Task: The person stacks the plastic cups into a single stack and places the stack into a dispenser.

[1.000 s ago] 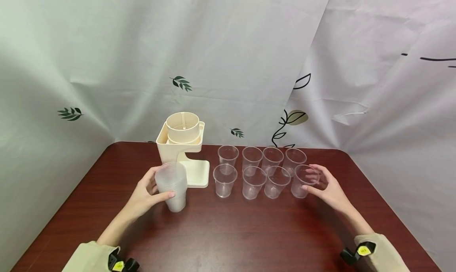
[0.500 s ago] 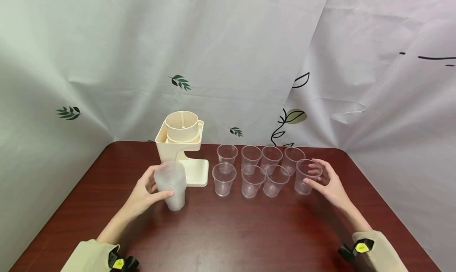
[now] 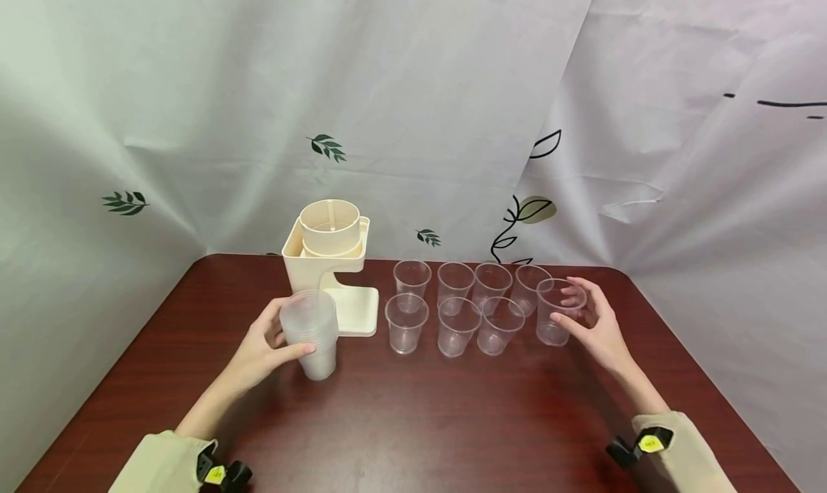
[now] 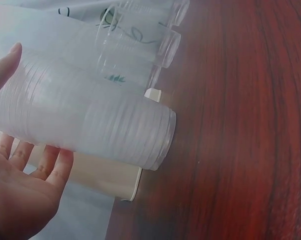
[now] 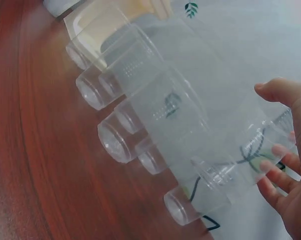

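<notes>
In the head view my left hand (image 3: 268, 342) grips a tall stack of frosted plastic cups (image 3: 313, 339), thumb across the near side. The left wrist view shows the nested rims of this stack (image 4: 100, 110), fingers (image 4: 58, 167) on its side. At the right end of two rows of clear plastic cups, my right hand (image 3: 597, 328) holds a single clear cup (image 3: 549, 333) upright, thumb in front and fingers behind. Left of it stand three other front-row cups, among them a nearby one (image 3: 496, 342). In the right wrist view, fingers (image 5: 275, 177) show through clear plastic.
A cream-coloured dispenser (image 3: 310, 274) with a round holder on top stands behind the stack. Its flat base (image 3: 355, 310) reaches toward the cup rows. Several back-row cups (image 3: 411, 278) line the far edge of the dark red table (image 3: 413, 414). A white printed curtain (image 3: 413, 105) hangs behind.
My right hand has moved the end cup slightly right and farther back, opening a gap from its front-row neighbour. My left hand keeps holding the stack in the same place.
</notes>
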The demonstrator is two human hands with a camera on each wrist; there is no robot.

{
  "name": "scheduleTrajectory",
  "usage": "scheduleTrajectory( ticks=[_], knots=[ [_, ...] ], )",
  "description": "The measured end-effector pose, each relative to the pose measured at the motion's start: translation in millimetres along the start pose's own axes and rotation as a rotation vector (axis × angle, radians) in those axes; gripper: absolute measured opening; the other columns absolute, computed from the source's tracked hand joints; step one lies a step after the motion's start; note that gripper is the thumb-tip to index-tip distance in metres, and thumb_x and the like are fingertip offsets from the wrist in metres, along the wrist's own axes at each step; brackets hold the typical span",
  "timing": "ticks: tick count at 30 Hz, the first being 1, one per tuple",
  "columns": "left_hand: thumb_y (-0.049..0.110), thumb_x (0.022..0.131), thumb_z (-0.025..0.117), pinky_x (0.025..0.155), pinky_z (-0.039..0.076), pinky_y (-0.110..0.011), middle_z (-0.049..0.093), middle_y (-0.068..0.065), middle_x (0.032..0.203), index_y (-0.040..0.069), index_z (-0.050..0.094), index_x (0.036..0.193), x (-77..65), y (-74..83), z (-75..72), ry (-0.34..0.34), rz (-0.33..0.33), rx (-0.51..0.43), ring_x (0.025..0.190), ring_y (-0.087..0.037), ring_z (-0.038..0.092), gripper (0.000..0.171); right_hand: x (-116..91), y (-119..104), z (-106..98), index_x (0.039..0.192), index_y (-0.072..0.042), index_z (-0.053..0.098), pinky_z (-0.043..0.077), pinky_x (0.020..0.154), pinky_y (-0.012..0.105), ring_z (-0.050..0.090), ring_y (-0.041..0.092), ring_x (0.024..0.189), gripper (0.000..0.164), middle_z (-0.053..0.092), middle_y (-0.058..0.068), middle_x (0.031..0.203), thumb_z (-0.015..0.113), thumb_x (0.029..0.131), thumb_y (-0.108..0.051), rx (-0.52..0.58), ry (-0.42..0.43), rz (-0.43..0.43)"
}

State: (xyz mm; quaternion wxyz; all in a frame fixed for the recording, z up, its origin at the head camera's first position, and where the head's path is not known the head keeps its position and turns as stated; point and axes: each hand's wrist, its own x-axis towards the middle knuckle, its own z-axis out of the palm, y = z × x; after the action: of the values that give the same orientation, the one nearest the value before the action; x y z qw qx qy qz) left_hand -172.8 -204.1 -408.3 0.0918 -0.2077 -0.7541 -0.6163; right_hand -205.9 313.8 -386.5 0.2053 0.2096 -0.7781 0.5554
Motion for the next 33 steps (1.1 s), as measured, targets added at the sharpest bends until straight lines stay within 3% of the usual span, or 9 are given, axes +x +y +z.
scheduleTrajectory(
  ticks=[4, 18, 25, 33],
  knots=[
    [-0.009, 0.077, 0.071, 0.086, 0.048, -0.012, 0.055, 0.015, 0.121, 0.000, 0.040, 0.130, 0.5, 0.1, 0.3, -0.005, -0.003, -0.001, 0.104, 0.002, 0.056, 0.063, 3.5, -4.3, -0.3, 0.132, 0.013, 0.038, 0.048, 0.079, 0.011, 0.056, 0.009, 0.095, 0.064, 0.057, -0.007, 0.111, 0.064, 0.075, 0.021, 0.016, -0.003, -0.031],
    [-0.008, 0.078, 0.071, 0.085, 0.048, -0.012, 0.054, 0.015, 0.120, -0.001, 0.039, 0.130, 0.8, 1.1, -0.9, -0.012, -0.017, -0.001, 0.104, 0.002, 0.057, 0.062, 18.7, -28.7, 5.1, 0.132, 0.012, 0.040, 0.050, 0.080, 0.012, 0.056, 0.011, 0.094, 0.064, 0.057, 0.004, 0.111, 0.060, 0.073, 0.026, 0.114, 0.007, -0.090],
    [-0.008, 0.078, 0.071, 0.086, 0.048, -0.012, 0.054, 0.014, 0.120, 0.000, 0.039, 0.130, 0.6, 1.3, -0.2, -0.012, -0.019, -0.001, 0.104, 0.002, 0.056, 0.062, 22.6, -35.9, 12.9, 0.132, 0.013, 0.040, 0.051, 0.082, 0.014, 0.056, 0.014, 0.095, 0.065, 0.058, 0.001, 0.111, 0.059, 0.071, 0.027, 0.178, -0.011, -0.130],
    [-0.008, 0.078, 0.071, 0.087, 0.047, -0.011, 0.054, 0.013, 0.121, 0.000, 0.039, 0.131, 1.2, 2.9, 0.0, -0.010, -0.015, 0.000, 0.106, 0.002, 0.056, 0.062, 29.2, -51.2, 21.7, 0.134, 0.008, 0.041, 0.047, 0.085, 0.013, 0.055, 0.012, 0.098, 0.064, 0.057, 0.007, 0.113, 0.061, 0.075, 0.022, 0.136, -0.048, -0.150]
  ],
)
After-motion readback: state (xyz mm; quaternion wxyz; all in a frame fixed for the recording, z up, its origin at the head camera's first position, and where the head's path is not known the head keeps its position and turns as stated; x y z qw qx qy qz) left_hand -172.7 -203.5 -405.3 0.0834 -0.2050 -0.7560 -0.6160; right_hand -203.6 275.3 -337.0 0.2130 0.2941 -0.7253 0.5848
